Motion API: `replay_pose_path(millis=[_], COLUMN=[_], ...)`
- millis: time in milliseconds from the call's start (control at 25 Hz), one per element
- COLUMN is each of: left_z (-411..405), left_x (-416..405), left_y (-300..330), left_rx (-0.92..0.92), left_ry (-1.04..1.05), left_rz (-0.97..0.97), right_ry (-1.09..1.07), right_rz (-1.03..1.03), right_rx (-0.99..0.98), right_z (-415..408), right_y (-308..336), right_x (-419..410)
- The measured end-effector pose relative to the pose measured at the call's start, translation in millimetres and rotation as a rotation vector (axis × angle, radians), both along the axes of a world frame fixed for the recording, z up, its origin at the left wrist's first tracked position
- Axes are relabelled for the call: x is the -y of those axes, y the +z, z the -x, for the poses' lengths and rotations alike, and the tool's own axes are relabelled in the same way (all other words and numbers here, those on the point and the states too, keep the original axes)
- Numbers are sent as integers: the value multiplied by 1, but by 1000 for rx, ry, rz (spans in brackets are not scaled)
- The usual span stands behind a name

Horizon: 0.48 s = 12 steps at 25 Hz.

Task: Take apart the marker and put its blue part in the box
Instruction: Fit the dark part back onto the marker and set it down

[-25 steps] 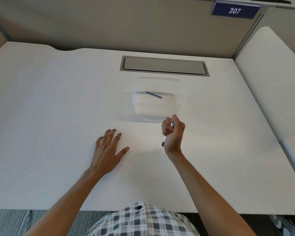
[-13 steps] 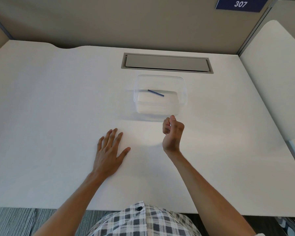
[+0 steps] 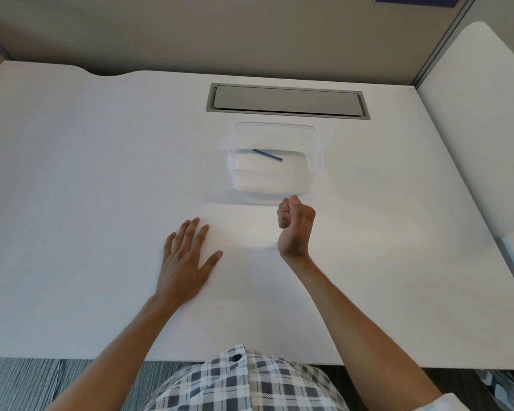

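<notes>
Marker parts are now split between 2 places: a thin blue rod (image 3: 267,155) lies flat on the floor of the clear box (image 3: 317,134), just beyond the curled fingers of the right hand (image 3: 295,225), and whatever is left of the marker is out of sight. 1 second ago a white barrel with a dark tip stuck out below that fist; half a second ago it had already vanished from view, and it does not show now. The right hand hovers just short of the box's near wall, fingers folded tight into the palm with the thumb on top, but whether they close on the barrel or on nothing I cannot tell, since the back of the hand hides the palm. The left hand (image 3: 184,264) rests flat on the white desk (image 3: 72,173), fingers spread and holding nothing, well to the left of the fist, as it was 1 second ago. With the blue piece inside the box, the task looks essentially done.
</notes>
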<state>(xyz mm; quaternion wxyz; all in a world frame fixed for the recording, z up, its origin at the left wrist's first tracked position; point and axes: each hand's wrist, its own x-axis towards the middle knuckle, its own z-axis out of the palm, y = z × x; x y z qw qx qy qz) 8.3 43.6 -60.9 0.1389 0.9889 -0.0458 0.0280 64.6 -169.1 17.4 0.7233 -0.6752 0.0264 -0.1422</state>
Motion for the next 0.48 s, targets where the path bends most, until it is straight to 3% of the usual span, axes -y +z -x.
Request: replay_pose_path(millis=[480], left_z=[0], left_x=[1], left_y=[0], left_rx=[-1], left_ry=[1], left_rz=[1], right_ry=[-11], right_rz=[35], right_rx=[-12], right_z=[0], right_y=[-1], right_x=[-2])
